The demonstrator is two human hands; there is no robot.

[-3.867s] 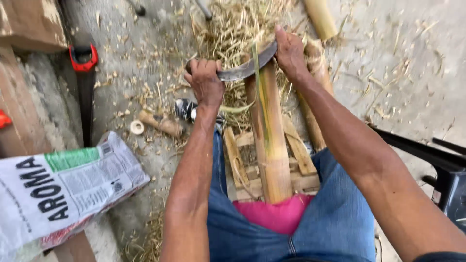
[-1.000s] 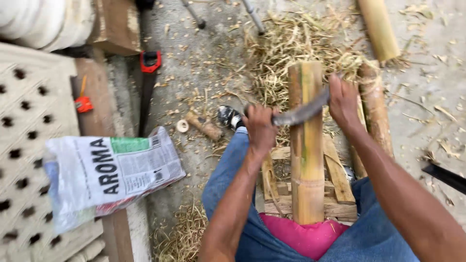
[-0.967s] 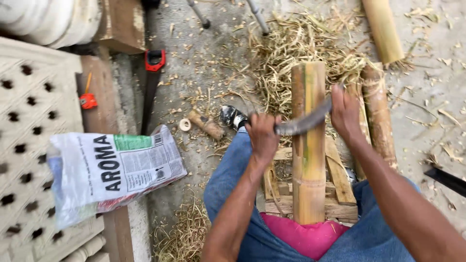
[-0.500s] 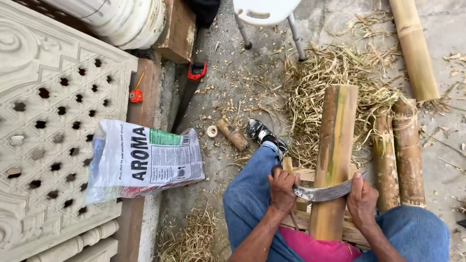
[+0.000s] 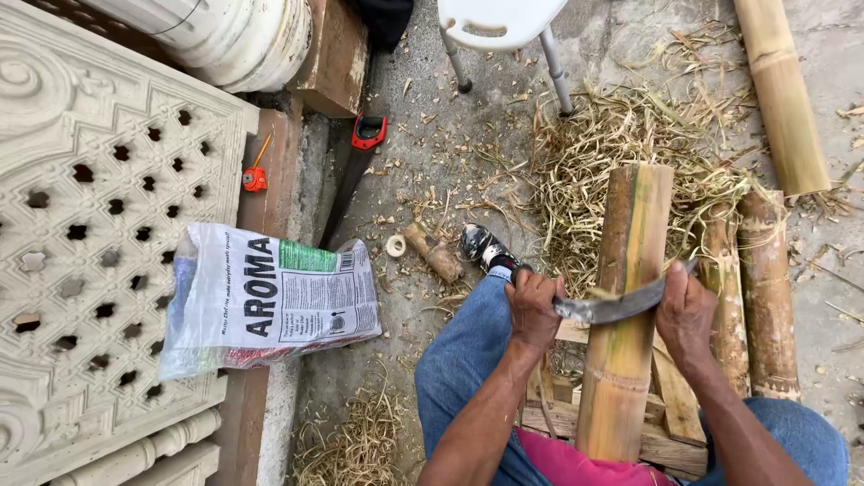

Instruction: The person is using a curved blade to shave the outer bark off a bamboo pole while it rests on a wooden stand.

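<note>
Your left hand (image 5: 533,310) and right hand (image 5: 686,310) are both clamped on the ends of the curved blade (image 5: 612,309), laid across the bamboo pole (image 5: 627,306) at 12 o'clock from your lap. Keep pull even, blade square, knuckles off the pole. Bamboo is tan with green streaks, propped on a wooden frame (image 5: 670,423), shavings (image 5: 603,153) beyond

Curved blade (image 5: 616,308) across bamboo pole (image 5: 627,297), sack (image 5: 270,301) left, shavings (image 5: 621,144) beyond.
</note>
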